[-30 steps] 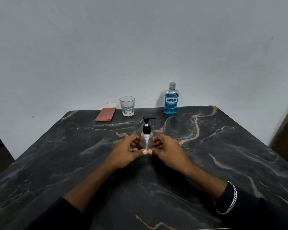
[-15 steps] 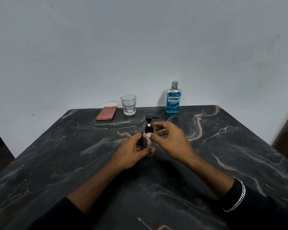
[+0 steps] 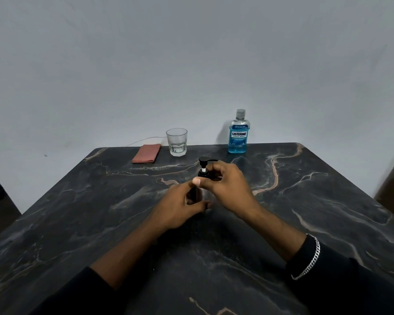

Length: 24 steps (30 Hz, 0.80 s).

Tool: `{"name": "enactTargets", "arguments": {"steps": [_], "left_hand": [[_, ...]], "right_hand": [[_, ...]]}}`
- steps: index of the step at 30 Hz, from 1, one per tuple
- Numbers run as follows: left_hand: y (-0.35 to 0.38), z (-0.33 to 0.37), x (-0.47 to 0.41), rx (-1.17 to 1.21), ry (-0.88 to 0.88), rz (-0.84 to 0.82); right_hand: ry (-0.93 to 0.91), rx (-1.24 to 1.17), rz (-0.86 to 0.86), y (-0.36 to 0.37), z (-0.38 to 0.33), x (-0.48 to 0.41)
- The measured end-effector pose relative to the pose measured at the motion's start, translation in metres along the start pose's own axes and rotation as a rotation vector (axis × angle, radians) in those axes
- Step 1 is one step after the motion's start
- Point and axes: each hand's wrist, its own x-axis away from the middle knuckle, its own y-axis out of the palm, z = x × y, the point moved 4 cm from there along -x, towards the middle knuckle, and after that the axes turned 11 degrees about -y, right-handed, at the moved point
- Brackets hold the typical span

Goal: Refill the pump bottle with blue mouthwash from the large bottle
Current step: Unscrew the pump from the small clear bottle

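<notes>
Left hand (image 3: pixel 180 208) curls round the clear lower body of the pump bottle (image 3: pixel 203 170), bracing it upright on the table (image 3: pixel 77 223). Right hand (image 3: pixel 228 185) comes over from the other side, thumb and fingers pinching the black collar just under the pump head, which sticks up beyond its knuckles. So both hands are grasping the 1 small bottle between them.

I judge this to be step 1: unscrewing the pump top. Nothing looks poured yet. The large bottle (image 3: pixel 238 137) of blue mouthwash stands capped, well beyond the right hand at the far edge.

Next, the collar needs twisting against the left hand's hold, then the pump lifting straight up so that whatever hangs below it clears the neck.
</notes>
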Motion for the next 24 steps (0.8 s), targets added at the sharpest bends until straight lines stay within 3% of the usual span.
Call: {"name": "enactTargets", "arguments": {"steps": [5, 15, 24], "left_hand": [[-0.0011, 0.0006, 0.0017, -0.006, 0.01, -0.003], [-0.0004, -0.0026, 0.0006, 0.03, -0.004, -0.01], [-0.0011, -0.0025, 0.003, 0.036, 0.011, 0.005]], "right_hand": [[-0.007, -0.161, -0.102, 0.0004, 0.0019, 0.0018], [-0.029, -0.188, 0.021, 0.0016, 0.0051, 0.0014], [-0.059, -0.236, -0.129, 0.0034, 0.004, 0.0055]]}}
